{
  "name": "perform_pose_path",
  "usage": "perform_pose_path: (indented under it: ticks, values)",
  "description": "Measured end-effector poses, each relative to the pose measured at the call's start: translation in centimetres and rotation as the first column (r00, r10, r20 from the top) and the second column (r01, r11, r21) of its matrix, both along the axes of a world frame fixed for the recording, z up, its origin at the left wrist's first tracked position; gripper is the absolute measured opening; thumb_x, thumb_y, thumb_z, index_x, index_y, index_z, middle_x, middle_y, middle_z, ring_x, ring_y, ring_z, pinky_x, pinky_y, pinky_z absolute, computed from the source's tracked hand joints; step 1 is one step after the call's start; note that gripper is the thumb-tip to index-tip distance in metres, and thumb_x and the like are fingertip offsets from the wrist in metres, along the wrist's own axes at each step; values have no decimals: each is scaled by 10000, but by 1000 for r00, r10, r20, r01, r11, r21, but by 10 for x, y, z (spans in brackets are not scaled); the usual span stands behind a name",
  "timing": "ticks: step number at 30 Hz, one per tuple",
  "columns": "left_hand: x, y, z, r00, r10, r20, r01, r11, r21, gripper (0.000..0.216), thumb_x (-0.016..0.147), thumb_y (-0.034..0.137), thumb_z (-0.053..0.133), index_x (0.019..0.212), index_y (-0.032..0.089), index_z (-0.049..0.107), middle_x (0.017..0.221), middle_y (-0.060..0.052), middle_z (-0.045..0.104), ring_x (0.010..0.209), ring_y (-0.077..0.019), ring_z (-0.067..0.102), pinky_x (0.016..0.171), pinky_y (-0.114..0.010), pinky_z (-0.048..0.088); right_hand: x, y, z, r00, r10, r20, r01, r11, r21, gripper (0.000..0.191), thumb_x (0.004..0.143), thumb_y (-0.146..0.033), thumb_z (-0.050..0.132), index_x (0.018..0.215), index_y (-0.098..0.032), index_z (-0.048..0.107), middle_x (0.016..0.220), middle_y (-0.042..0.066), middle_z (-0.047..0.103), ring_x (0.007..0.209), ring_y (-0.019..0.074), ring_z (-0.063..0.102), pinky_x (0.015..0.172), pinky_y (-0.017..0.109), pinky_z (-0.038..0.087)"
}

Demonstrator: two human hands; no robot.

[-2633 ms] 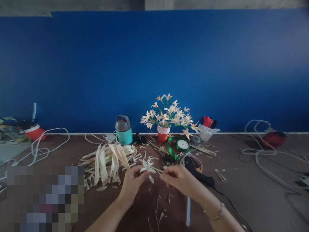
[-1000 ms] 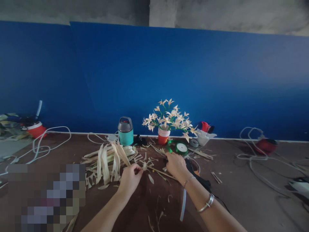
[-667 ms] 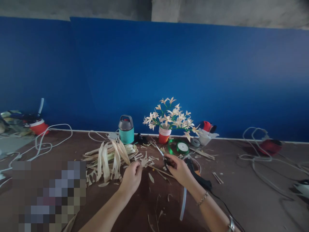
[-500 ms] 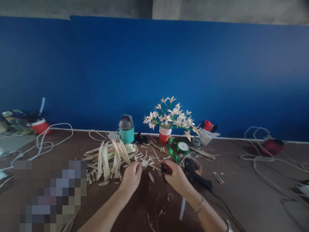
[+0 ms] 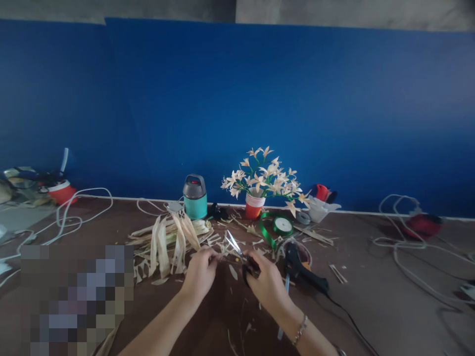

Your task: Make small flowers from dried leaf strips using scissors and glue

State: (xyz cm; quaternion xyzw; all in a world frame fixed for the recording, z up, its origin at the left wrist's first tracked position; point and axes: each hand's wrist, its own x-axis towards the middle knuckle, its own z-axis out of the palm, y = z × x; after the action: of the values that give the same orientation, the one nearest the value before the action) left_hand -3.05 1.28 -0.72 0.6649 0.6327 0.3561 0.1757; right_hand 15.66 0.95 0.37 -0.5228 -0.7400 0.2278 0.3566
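Note:
My left hand [image 5: 201, 271] is closed in a pinch on a small pale leaf flower [image 5: 223, 251] just above the brown floor. My right hand [image 5: 262, 282] grips black-handled scissors [image 5: 239, 257], whose open blades point up and left at the flower. A thin stick [image 5: 233, 257] runs between the two hands. Pale leaf strips [image 5: 168, 241] lie in a pile just left of my left hand.
A black glue gun [image 5: 302, 270] with its cord lies right of my right hand. Behind are a green ribbon roll [image 5: 282, 226], a red cup of leaf flowers [image 5: 255, 202], a teal jug [image 5: 194, 197], white cables [image 5: 74, 212] and leaf scraps. A blue wall closes the back.
My right hand reached back to the scissors, picked them up and brought them to the flower in my left hand. The blades now stand open by the flower.

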Motion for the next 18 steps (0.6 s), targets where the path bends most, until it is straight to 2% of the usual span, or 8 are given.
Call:
perform_pose_path:
  ticks: [3, 5, 9, 13, 16, 18]
  values:
    - [0, 0, -4, 1000, -29, 5, 29, 998, 61, 246, 773, 42, 446, 738, 177, 649, 839, -58, 667, 814, -186, 635, 784, -300, 467, 2, 1, -3, 1000, -8, -20, 8, 1000, -9, 318, 665, -101, 495, 949, -202, 599, 870, 41, 672, 779, 190, 636, 723, 263, 476]
    - [0, 0, -6, 1000, -28, -8, 29, 997, 65, 225, 759, 44, 473, 720, 179, 648, 846, -57, 669, 832, -192, 639, 795, -306, 471, 4, 1, -5, 999, -12, -31, 12, 1000, -15, 313, 670, -107, 495, 953, -196, 597, 871, 47, 668, 777, 190, 636, 727, 268, 481]
    - [-1, 0, -5, 997, 57, -44, -53, 996, 71, 101, 750, 115, 549, 717, 183, 617, 787, -39, 646, 765, -201, 634, 723, -320, 491, 6, 3, -9, 999, -17, -45, 16, 1000, -21, 314, 669, -110, 508, 960, -199, 588, 859, 39, 660, 763, 187, 633, 717, 269, 487]
    - [-1, -4, 1, 991, 105, -85, -78, 959, 271, 158, 844, 193, 470, 768, 177, 608, 836, -57, 616, 807, -201, 604, 732, -329, 489, 8, 4, -9, 999, -15, -48, 16, 1000, 4, 315, 677, -104, 502, 969, -193, 581, 892, 43, 656, 802, 192, 626, 739, 276, 480]
    - [4, -11, 10, 977, 107, -183, -28, 920, 390, 182, 857, 226, 471, 789, 187, 635, 953, -82, 597, 944, -236, 551, 822, -390, 457, 8, 4, -8, 999, -14, -34, 14, 1000, 16, 301, 688, -112, 500, 968, -188, 579, 852, 41, 644, 778, 189, 615, 718, 274, 477]
    - [9, -16, 14, 961, 8, -276, 108, 909, 402, 156, 830, 195, 506, 876, 212, 655, 1080, -85, 573, 1094, -265, 478, 911, -437, 407, 9, 4, -8, 999, -5, -34, 5, 1000, 18, 306, 688, -107, 489, 970, -189, 576, 837, 37, 637, 744, 180, 610, 696, 266, 477]
